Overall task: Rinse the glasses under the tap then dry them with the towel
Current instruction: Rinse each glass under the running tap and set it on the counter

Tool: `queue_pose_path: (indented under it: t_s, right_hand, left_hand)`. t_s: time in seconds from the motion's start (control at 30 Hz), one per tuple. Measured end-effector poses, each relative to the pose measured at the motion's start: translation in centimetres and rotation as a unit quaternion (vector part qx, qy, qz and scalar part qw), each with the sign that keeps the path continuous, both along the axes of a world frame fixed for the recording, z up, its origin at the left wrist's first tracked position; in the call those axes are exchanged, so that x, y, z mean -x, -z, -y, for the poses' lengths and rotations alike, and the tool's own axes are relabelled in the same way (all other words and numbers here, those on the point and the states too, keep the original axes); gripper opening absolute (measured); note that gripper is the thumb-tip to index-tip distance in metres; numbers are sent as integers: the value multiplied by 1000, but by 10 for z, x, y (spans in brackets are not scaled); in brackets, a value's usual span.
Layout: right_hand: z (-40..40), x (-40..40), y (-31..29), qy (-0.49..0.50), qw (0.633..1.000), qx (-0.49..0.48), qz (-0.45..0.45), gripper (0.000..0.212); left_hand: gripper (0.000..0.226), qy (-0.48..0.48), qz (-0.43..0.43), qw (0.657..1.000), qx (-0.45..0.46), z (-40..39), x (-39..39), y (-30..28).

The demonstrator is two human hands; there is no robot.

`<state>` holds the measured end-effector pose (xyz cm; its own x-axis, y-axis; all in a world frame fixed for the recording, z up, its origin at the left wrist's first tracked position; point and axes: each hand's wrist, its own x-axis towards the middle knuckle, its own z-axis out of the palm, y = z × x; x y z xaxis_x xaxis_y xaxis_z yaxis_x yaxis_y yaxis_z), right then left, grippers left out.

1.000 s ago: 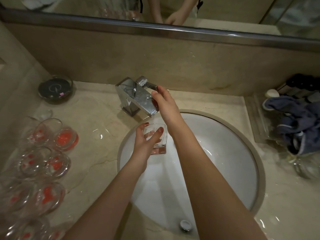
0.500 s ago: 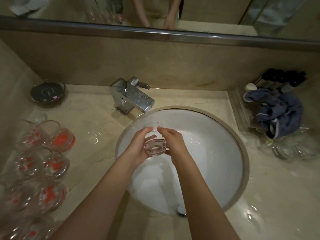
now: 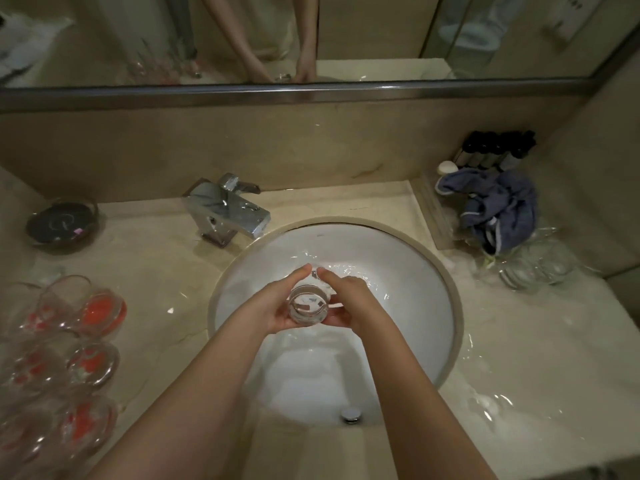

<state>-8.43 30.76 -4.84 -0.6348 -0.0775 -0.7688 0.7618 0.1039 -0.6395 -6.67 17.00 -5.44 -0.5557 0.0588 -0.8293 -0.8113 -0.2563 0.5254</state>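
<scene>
A small clear drinking glass is held over the round white basin, gripped between the left hand and right hand, fingers curled around its sides, away from the chrome tap.

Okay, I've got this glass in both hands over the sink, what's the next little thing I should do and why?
Probably carry the glass right to the blue towel and start drying. Both the left hand and the right hand cup it over the basin, away from the tap, and no stream of water shows, so rinsing looks finished.
</scene>
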Motion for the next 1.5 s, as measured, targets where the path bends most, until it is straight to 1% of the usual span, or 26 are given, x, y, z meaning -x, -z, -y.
queue_pose_path:
  t_s: [0.13, 0.23, 0.3, 0.37, 0.47, 0.53, 0.57, 0.63, 0.67, 0.7, 0.73, 0.8, 0.83, 0.87, 0.93, 1.0, 1.2, 1.33, 1.5]
  right_hand:
    - [-49, -7, -8, 39, 997, 40, -57, 46]
    - [-93, -10, -19, 48, 991, 71, -98, 41]
    - [-129, -10, -26, 44, 988, 76, -125, 42]
    - [-166, -7, -32, 26, 985, 69, -158, 47]
    - [-219, 0, -46, -23, 976, 38, -212, 64]
    - [-249, 6, -58, -78, 968, -10, -240, 68]
    - [-261, 9, -64, -96, 963, -17, -250, 70]
    - [-283, 16, -72, -121, 957, -13, -263, 73]
    - [-291, 19, -75, -140, 951, -27, -275, 75]
    - [-298, 23, -76, -167, 938, -65, -296, 78]
    - [-304, 27, -76, -205, 917, -122, -321, 81]
    - [-313, 35, -75, -286, 849, -252, -365, 87]
    - [-316, 38, -73, -316, 816, -295, -383, 88]
    - [-318, 41, -71, -335, 794, -317, -396, 87]
    - [-321, 47, -65, -350, 773, -334, -411, 86]
    - [-323, 51, -57, -354, 761, -345, -421, 85]
    - [-326, 63, -39, -360, 748, -355, -431, 80]
    - [-325, 70, -32, -354, 750, -353, -433, 80]
    - [-320, 74, -26, -345, 746, -360, -440, 78]
  left_hand:
    - [47, 72, -60, 993, 71, -36, 10, -8]
    - [52, 92, -108, 987, 70, -70, 16, -14]
    - [61, 103, -141, 983, 54, -97, 18, -22]
    - [67, 114, -167, 979, 34, -125, 20, -31]
    - [65, 137, -222, 965, 31, -163, 27, -43]
    - [62, 164, -264, 950, 41, -186, 34, -49]
    - [62, 182, -282, 941, 49, -196, 37, -52]
    - [69, 215, -306, 924, 77, -215, 42, -57]
    - [71, 226, -316, 917, 94, -224, 45, -59]
    - [71, 232, -328, 909, 113, -232, 47, -59]
    - [70, 236, -342, 900, 133, -239, 49, -58]
    - [73, 243, -370, 879, 177, -252, 52, -53]
    - [75, 245, -380, 870, 196, -256, 53, -51]
    - [77, 244, -387, 864, 210, -261, 54, -47]
    - [79, 237, -395, 858, 225, -267, 56, -40]
    - [81, 233, -403, 851, 243, -273, 59, -31]
    - [86, 238, -414, 828, 294, -281, 70, -12]
    - [85, 250, -423, 807, 328, -280, 75, -8]
    - [87, 236, -409, 822, 318, -279, 81, -3]
